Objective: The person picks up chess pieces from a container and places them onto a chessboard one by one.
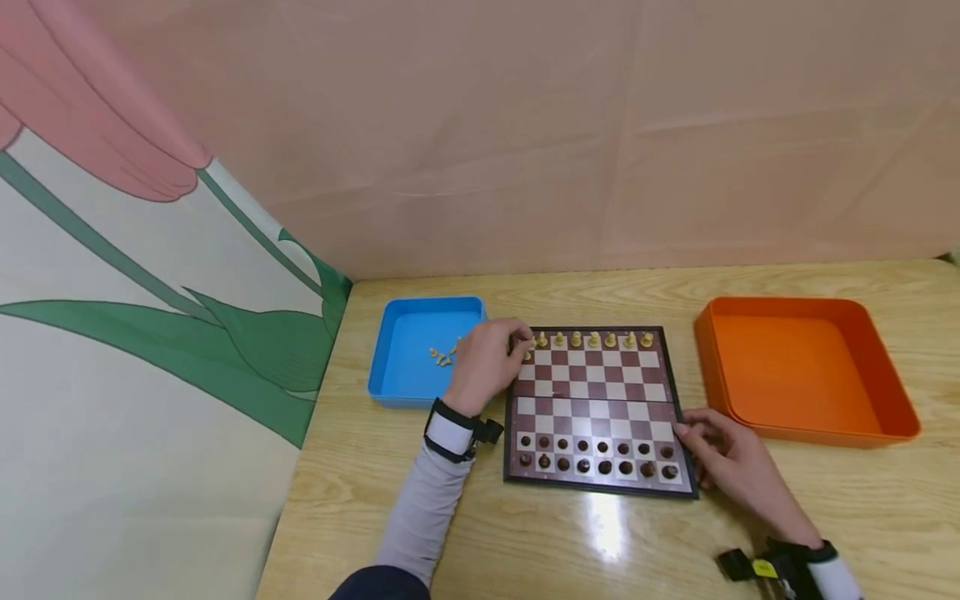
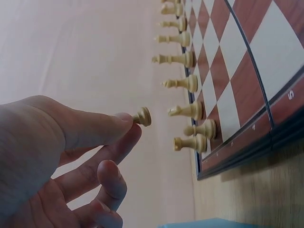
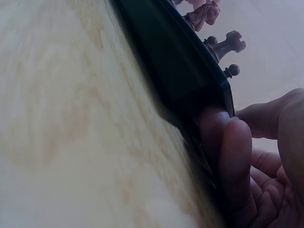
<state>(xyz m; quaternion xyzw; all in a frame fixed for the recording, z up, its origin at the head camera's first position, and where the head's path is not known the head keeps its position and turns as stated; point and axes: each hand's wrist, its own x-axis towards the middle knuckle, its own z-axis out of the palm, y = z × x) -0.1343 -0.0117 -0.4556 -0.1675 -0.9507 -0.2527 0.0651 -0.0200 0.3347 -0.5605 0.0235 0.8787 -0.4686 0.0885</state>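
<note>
At the far left corner of the chessboard, the left hand is pinching a light pawn between thumb and forefinger; the wrist view is showing the piece lifted clear of the squares, its base turned toward the board, while the remaining fingers are curling loosely beneath it. Just beside the pawn, a row of light pieces is standing along the board's far edge, two more standing at the near end of that row by the corner. Along the board's near edge, two rows of dark pieces are standing upright. The right hand is resting at the board's near right corner, its fingers pressing against the dark side edge of the frame and not closing around anything. To the left of the board, touching the left wrist's side, a blue tray is holding a few light pieces lying loose on its floor. Toward the right edge of the tabletop, an orange tray is sitting just beside the board.
</note>
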